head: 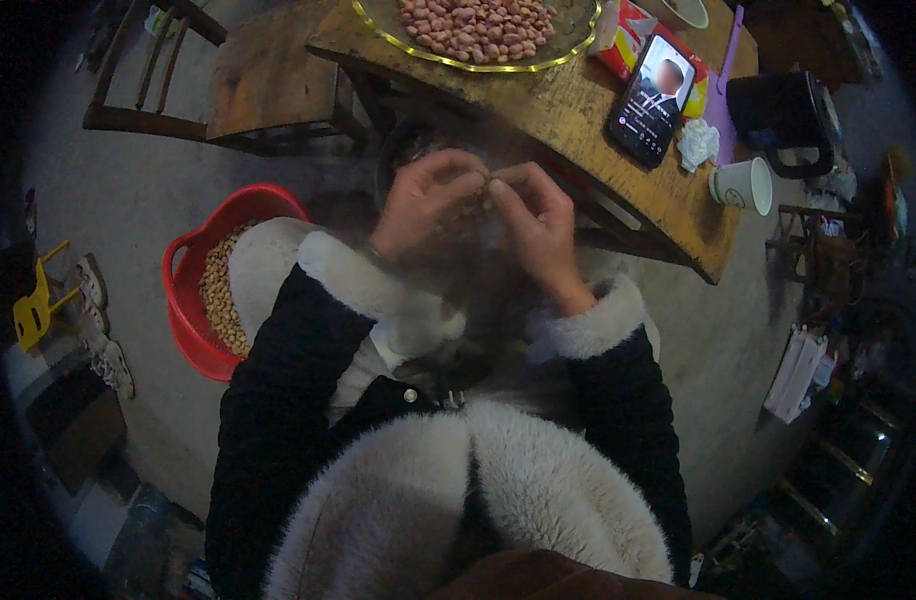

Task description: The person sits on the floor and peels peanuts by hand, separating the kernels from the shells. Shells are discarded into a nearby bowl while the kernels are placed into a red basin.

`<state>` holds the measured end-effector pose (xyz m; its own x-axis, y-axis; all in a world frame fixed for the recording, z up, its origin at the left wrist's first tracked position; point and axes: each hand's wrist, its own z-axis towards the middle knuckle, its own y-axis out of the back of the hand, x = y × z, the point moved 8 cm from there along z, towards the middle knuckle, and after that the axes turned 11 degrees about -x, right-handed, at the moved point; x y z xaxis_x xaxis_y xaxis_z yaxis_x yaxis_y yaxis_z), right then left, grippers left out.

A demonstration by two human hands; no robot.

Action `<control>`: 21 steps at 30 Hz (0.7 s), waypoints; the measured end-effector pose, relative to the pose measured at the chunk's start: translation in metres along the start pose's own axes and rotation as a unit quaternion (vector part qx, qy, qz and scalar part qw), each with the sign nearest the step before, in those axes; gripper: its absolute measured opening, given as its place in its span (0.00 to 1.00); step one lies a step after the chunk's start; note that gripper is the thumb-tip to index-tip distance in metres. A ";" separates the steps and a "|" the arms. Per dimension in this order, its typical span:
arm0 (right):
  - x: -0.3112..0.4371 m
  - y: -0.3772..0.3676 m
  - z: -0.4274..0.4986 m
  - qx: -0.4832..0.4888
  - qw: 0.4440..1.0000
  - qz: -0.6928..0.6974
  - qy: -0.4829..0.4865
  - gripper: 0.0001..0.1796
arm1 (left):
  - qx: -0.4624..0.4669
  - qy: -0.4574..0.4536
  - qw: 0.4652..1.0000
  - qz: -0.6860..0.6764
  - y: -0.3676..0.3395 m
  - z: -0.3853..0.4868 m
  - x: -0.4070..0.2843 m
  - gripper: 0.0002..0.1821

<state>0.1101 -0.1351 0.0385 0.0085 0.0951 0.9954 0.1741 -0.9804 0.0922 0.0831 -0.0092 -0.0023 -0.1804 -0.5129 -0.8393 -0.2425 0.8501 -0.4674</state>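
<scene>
My left hand [433, 196] and my right hand [537, 225] meet at the fingertips, just off the near edge of the wooden table [578, 135]. Between their thumbs and forefingers is something small, most likely a peanut; it is too small and blurred to tell for certain. Shelled pink-skinned peanuts [480, 30] lie in a glass dish with a gold wavy rim [503, 69] on the table. To the left of my knee, a red plastic basket [179, 300] holds many unshelled peanuts [222, 289]. Below my hands a dark container, partly hidden, holds what look like shells.
On the table's right part are a smartphone [651, 101] with a lit screen, a crumpled tissue [699, 145], a paper cup [741, 186], a red and yellow packet [623, 37] and a purple plastic object [720, 112]. A wooden chair [267, 75] stands at upper left.
</scene>
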 end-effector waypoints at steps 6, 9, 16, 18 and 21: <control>-0.022 -0.006 -0.003 -0.017 0.983 0.152 -0.103 0.05 | -0.013 0.018 1.000 0.008 -0.002 -0.002 -0.001 0.09; -0.027 -0.009 -0.003 -0.052 0.948 0.265 -0.167 0.05 | -0.001 0.037 0.999 -0.035 -0.004 -0.005 -0.003 0.09; -0.027 -0.003 0.002 -0.003 0.975 0.181 -0.130 0.06 | -0.003 0.045 0.995 -0.089 0.001 -0.001 0.002 0.10; -0.012 0.003 0.003 -0.001 0.994 0.077 -0.077 0.07 | 0.001 0.036 0.996 -0.078 0.003 0.000 0.000 0.10; 0.003 0.008 0.007 -0.015 0.998 -0.043 0.053 0.10 | 0.007 0.020 0.998 -0.062 0.003 -0.001 -0.004 0.10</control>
<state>0.1189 -0.1416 0.0422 -0.1104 0.1621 0.9806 0.1394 -0.9743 0.1768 0.0824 -0.0044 -0.0001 -0.1875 -0.6190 -0.7626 -0.2521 0.7807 -0.5717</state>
